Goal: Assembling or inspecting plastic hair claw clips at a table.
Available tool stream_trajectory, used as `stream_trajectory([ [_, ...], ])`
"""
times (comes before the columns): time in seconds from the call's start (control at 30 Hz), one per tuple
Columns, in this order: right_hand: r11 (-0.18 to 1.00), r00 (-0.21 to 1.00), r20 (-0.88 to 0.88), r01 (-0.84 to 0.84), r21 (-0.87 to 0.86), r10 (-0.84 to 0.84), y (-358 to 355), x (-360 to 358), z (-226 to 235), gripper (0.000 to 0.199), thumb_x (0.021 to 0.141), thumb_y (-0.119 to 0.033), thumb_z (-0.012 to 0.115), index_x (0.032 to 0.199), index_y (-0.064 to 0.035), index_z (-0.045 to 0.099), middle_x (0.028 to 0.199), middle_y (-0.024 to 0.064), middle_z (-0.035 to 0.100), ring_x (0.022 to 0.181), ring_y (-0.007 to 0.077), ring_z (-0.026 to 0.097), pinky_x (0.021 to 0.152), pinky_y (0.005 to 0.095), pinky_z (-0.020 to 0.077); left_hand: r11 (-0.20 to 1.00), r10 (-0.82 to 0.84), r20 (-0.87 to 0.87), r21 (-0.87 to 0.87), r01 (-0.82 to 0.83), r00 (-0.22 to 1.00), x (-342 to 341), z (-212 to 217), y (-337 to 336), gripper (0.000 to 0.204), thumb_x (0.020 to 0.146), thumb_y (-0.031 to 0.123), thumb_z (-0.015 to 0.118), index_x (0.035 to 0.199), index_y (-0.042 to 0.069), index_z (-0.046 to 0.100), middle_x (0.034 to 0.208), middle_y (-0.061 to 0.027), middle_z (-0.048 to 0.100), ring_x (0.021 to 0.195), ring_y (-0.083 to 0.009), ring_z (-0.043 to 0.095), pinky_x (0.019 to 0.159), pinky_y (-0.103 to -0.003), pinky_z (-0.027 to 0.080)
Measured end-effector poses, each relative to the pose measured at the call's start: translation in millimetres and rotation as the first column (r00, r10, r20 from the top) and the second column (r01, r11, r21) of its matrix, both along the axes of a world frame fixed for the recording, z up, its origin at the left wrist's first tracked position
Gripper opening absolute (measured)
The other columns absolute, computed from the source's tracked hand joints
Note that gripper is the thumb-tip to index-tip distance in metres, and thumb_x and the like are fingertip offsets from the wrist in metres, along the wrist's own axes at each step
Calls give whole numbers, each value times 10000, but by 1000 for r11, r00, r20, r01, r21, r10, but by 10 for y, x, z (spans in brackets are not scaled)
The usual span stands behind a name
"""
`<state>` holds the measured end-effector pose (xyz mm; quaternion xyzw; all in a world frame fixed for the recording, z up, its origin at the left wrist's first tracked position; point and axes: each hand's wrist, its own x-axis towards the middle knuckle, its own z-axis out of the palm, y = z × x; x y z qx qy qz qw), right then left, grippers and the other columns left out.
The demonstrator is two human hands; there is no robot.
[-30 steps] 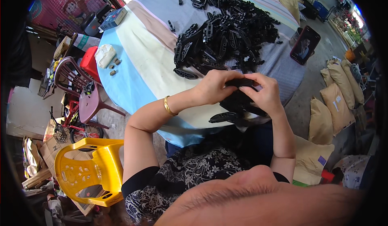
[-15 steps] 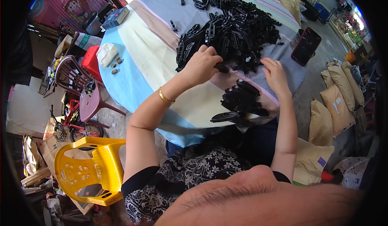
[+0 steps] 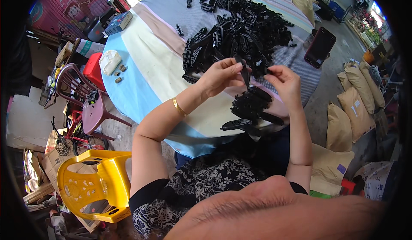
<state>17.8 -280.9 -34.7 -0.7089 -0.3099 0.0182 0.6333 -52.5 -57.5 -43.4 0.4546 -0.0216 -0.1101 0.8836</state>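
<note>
My left hand is closed on a long, narrow black plastic piece, held upright between thumb and fingers. To its right, my right hand pinches with thumb and fingertips at the edge of the heap; whatever lies between them is too small and dark to make out. Beyond both hands spreads a large heap of black plastic pieces, many of them long ovals with cut-outs. Nearer to me, several similar long pieces lie side by side in a small stack, with one oval piece at its near left.
A striped cloth covers the round table. A dark phone leans on a cup at the right. At the left lie a white packet and a box. Chairs, including a yellow one, and brown sacks stand around.
My left hand has lifted a long black piece off the heap's near edge and holds it upright. My right hand's fingers have come together in a pinch, a little nearer the left hand.
</note>
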Motion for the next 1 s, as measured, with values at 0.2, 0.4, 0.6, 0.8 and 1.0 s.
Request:
stream_trajectory([
  [0.2, 999, 991, 132, 37, 1, -37, 75, -264, 54, 157, 720, -29, 743, 806, -6, 613, 748, 54, 645, 652, 91, 613, 585, 223, 503, 999, -10, -18, -36, 9, 1000, -135, 21, -241, 293, 846, 6, 596, 1132, 61, 556, 1023, -60, 616, 900, -170, 627, 792, -291, 552],
  [0.4, 995, 836, 542, 104, -7, -84, 120, -372, 180, 120, 712, 25, 693, 807, -21, 636, 768, 82, 646, 669, 202, 623, 578, 271, 500, 999, 15, -64, 51, -12, 998, -159, -6, -280, 312, 826, -3, 620, 1129, 55, 574, 989, -52, 623, 867, -151, 637, 799, -269, 546],
  [0.6, 980, 662, 748, 173, -97, -43, 118, -423, 232, 132, 681, 33, 689, 788, -21, 633, 775, 78, 636, 684, 234, 605, 589, 301, 495, 987, 67, -59, 151, -58, 996, -170, -18, -287, 318, 841, 33, 618, 1155, 52, 565, 1026, -61, 619, 886, -156, 634, 803, -267, 539],
  [0.8, 978, 713, 685, 210, -6, -149, 75, -348, 262, 124, 696, 53, 662, 788, -25, 634, 790, 80, 635, 702, 246, 601, 606, 324, 491, 997, 10, -78, 80, -4, 997, -181, 85, -328, 320, 949, 185, 475, 1231, 36, 496, 1015, -52, 614, 838, -167, 643, 754, -263, 544],
  [1.0, 991, 606, 787, -29, -128, 119, 78, -376, 307, 193, 616, 69, 651, 780, -32, 664, 809, 52, 639, 758, 229, 577, 619, 302, 501, 973, -163, -126, 144, 181, 978, -178, 130, -222, 301, 952, 237, 473, 1142, 11, 533, 909, -84, 640, 671, -146, 634, 527, -230, 499],
])
